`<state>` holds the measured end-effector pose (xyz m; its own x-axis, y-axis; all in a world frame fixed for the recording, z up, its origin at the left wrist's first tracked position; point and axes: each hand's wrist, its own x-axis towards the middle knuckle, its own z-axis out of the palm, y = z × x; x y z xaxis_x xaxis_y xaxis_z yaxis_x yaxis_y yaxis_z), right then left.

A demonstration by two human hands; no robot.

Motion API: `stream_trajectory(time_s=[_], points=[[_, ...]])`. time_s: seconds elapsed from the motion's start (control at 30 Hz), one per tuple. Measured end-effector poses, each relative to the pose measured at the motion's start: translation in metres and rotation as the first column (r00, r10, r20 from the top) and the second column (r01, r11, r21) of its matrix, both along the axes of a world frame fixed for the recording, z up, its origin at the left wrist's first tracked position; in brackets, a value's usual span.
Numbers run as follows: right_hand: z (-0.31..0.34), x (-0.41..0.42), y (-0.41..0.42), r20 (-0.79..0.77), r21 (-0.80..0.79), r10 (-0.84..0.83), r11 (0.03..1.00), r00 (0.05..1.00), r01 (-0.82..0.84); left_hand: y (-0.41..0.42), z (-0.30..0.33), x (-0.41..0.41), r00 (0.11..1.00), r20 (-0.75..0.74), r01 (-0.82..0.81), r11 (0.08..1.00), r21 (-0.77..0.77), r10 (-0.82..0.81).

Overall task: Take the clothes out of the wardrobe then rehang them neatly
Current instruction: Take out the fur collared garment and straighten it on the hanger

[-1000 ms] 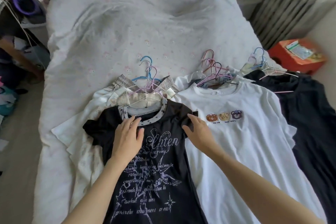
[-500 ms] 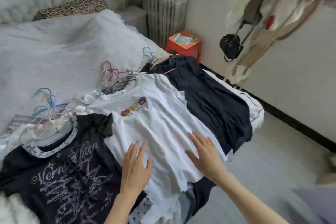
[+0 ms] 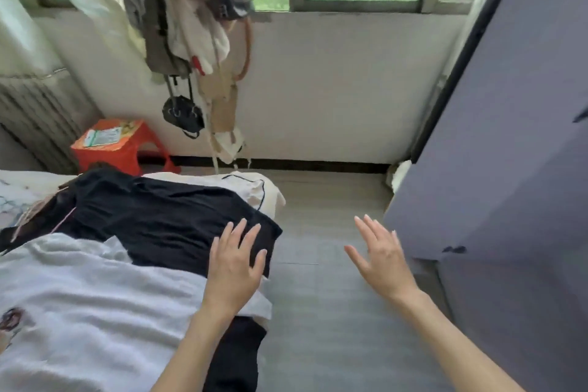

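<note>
A white T-shirt (image 3: 79, 289) lies spread on the bed at the lower left, overlapping a black garment (image 3: 152, 216) that reaches the bed's corner. My left hand (image 3: 237, 261) hovers over the edge of both, fingers straight and spread, holding nothing. My right hand (image 3: 380, 256) is in the air above the floor, fingers spread, empty. A grey-purple wardrobe (image 3: 509, 153) fills the right side; its inside is hidden.
An orange plastic stool (image 3: 122, 153) stands by the wall beyond the bed. Clothes and a small black bag (image 3: 183, 114) hang from above near the window. A radiator (image 3: 35, 118) is at the far left. Grey floor (image 3: 321, 296) lies between bed and wardrobe.
My view has swung right, from the bed toward the window and wardrobe. Both hands have lifted off the shirts and shifted right; the right hand now hangs over the floor.
</note>
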<state>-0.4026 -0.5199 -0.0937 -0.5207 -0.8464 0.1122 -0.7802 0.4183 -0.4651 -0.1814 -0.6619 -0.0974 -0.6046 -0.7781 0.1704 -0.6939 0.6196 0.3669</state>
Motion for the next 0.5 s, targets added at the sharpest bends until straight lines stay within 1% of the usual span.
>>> stream_trajectory(time_s=[0.07,0.13,0.27,0.4,0.5], points=[[0.0,-0.032,0.03,0.031,-0.011,-0.116,0.993,0.993,0.117,0.01,0.003,-0.052,0.995,-0.03,0.094,0.995,0.017,-0.094],[-0.001,-0.06,0.059,0.027,-0.006,-0.232,0.973,0.972,0.232,0.022,0.004,-0.102,0.979,-0.051,0.197,0.98,0.038,-0.195],[0.004,-0.105,0.111,0.031,-0.005,-0.467,0.884,0.884,0.467,0.05,0.0,-0.196,0.904,-0.068,0.426,0.902,0.065,-0.422],[0.006,-0.142,0.158,0.08,-0.052,-0.679,0.728,0.729,0.684,0.071,-0.004,-0.278,0.783,-0.05,0.622,0.781,0.058,-0.62],[0.008,-0.163,0.192,0.064,-0.056,-0.802,0.592,0.594,0.804,0.081,-0.006,-0.337,0.663,-0.016,0.748,0.662,0.035,-0.748]])
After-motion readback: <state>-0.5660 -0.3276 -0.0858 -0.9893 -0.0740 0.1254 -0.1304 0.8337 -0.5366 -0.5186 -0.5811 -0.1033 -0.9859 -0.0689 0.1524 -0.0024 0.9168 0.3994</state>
